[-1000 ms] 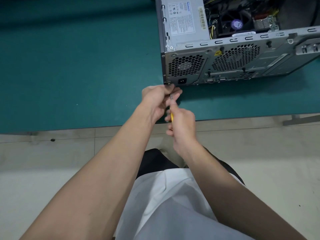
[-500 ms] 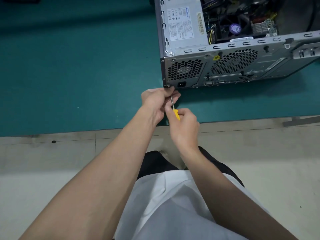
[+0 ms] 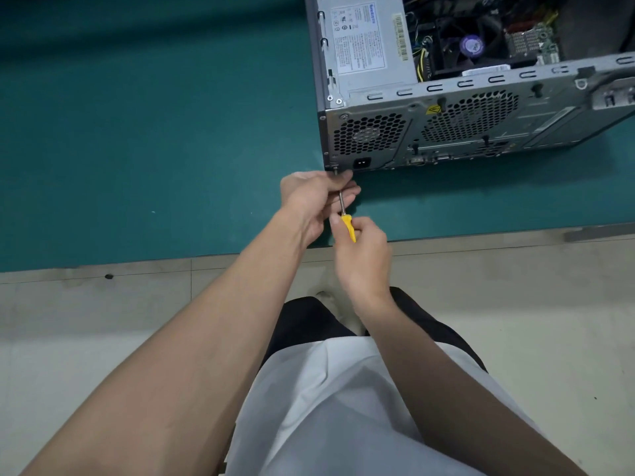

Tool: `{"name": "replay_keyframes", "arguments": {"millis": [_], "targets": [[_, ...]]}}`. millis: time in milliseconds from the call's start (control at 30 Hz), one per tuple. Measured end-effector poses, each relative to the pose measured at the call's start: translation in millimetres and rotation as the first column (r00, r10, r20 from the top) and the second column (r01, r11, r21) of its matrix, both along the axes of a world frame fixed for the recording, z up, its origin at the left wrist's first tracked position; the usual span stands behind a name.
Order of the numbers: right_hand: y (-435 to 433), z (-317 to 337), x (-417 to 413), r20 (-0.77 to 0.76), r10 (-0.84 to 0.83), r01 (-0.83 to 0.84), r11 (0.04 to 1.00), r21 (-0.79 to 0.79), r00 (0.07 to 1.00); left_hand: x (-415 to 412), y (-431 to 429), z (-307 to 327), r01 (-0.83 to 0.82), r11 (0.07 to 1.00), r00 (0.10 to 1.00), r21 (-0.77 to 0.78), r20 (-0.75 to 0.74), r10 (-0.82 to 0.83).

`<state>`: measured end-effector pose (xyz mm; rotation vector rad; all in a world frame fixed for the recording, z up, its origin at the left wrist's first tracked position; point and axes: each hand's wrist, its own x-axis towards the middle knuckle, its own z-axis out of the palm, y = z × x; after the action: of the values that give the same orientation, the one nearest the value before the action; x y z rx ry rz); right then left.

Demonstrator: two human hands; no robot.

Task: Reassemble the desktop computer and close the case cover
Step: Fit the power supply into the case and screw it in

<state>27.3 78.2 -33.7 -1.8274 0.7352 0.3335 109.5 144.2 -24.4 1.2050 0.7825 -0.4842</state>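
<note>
An open grey desktop case (image 3: 464, 132) lies on its side on the green mat (image 3: 154, 132), rear panel facing me, no side cover on it. The power supply (image 3: 364, 42) and a CPU fan (image 3: 472, 46) show inside. My right hand (image 3: 364, 255) grips the yellow handle of a screwdriver (image 3: 345, 218), whose steel shaft points up at the case's lower left rear corner. There my left hand (image 3: 316, 197) curls its fingers round the shaft near the tip, where a screw (image 3: 335, 172) sticks out. The tip itself is hidden by my fingers.
The mat's front edge (image 3: 171, 261) runs across the view, with pale floor tiles (image 3: 86, 338) below it. My white shirt and dark trousers fill the bottom middle. A grey bar (image 3: 598, 231) lies at the right by the mat edge.
My right hand has slid down the screwdriver, so more of the yellow handle and shaft shows. The left hand stays at the case corner.
</note>
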Motion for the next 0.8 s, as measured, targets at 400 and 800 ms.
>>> {"name": "replay_keyframes", "arguments": {"millis": [400,800], "targets": [[-4.5,9.6,2.8,-0.184,-0.189,0.261,0.788,0.557,0.964,2.0,2.0,5.0,0.019,0.999,1.0,-0.039,-0.006,-0.019],[-2.0,-2.1,7.3,-0.524,-0.237,0.551,0.062,0.832,0.818,-0.3,3.6,5.3,0.039,0.998,0.999,-0.05,-0.028,-0.041]]}}
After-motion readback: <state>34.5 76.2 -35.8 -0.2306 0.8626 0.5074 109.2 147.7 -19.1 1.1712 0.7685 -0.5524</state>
